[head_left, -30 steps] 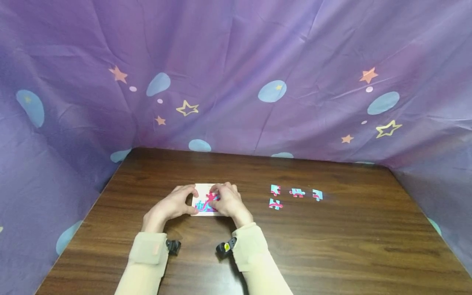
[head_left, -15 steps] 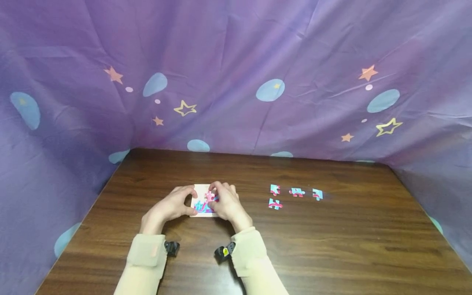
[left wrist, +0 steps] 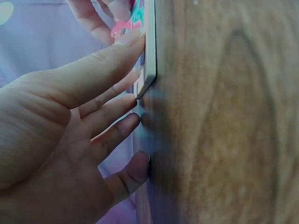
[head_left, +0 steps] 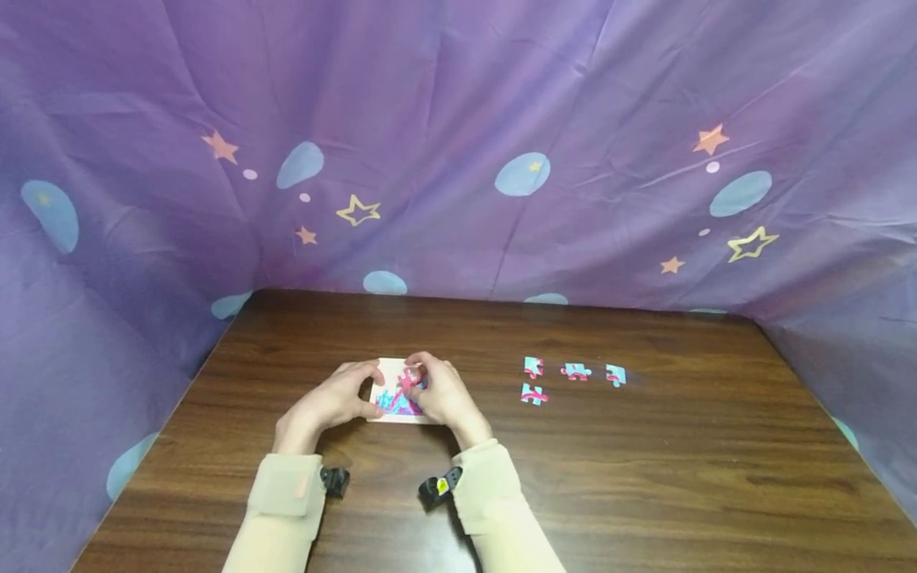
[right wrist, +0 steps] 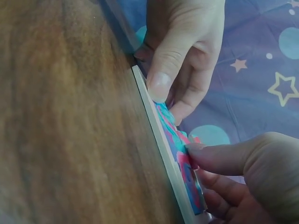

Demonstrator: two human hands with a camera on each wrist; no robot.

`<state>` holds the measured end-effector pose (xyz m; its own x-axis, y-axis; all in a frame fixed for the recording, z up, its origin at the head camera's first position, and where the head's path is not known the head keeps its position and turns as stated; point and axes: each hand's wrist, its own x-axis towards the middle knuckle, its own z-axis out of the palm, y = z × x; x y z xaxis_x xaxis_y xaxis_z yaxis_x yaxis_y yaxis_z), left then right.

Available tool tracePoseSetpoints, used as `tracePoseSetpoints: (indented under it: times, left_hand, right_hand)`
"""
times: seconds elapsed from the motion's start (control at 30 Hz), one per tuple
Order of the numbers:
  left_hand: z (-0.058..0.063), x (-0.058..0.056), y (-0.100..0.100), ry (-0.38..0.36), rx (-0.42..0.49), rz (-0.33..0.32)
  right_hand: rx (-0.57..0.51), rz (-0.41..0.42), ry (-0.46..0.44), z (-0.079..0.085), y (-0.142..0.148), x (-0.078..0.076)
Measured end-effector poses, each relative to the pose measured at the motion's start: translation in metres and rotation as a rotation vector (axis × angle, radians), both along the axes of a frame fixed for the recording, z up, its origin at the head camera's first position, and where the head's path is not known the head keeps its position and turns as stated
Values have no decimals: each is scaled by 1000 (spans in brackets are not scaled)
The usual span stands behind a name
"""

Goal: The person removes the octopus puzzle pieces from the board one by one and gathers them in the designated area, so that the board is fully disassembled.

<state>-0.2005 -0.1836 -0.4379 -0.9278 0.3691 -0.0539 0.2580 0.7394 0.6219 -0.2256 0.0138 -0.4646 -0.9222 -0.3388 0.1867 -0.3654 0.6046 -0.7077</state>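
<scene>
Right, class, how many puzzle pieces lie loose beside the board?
4, right of the board: left piece, middle piece and right piece in a row, plus a near piece, below the left one in the head view. The left hand and right hand might hide others.

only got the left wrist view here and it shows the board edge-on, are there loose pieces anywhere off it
Observer: Yes, four loose puzzle pieces lie on the table, to the right of the board.
Operator: how are they laid out
Observer: Three make a rough row, and the fourth piece sits just nearer the person, in front of the row's left end.
Operator: and which part of the board's face looks plain from above
Observer: In the head view, its far left part is plain and pale, while blue and pink artwork shows along its near side.
</scene>
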Motion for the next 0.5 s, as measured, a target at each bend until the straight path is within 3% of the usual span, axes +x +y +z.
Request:
tracePoseSetpoints:
  times: [0.3, 0.5]
  left_hand:
    - [2, 1, 1, 22, 3, -11]
    - [1, 1, 2, 16, -1, -10]
  right_hand:
    - [-57, 15, -53, 0, 2, -2]
    - [4, 45, 4, 0, 2, -1]
